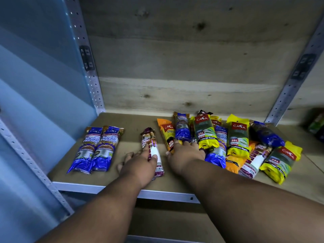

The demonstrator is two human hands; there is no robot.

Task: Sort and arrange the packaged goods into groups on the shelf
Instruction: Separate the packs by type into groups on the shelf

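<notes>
Two blue singlet-handle bag packs (pixel 95 149) lie side by side at the shelf's left. A maroon and white drawstring bag pack (pixel 151 148) lies in the middle, and my left hand (pixel 140 162) rests on its lower half with the thumb over it. My right hand (pixel 185 151) reaches into the mixed pile on the right, fingers at the lower end of an orange 60L pack (pixel 167 135) and a blue pack (pixel 182 128). Whether it grips one I cannot tell. Yellow 25L packs (pixel 206 132) and other blue, orange and maroon packs overlap further right.
The brown shelf board (pixel 133 123) has a metal front rail (pixel 157 192) and perforated grey uprights at the left (pixel 91 71) and right (pixel 287 95). A wooden panel forms the back wall. Dark green items (pixel 315 123) stand on the neighbouring shelf at far right.
</notes>
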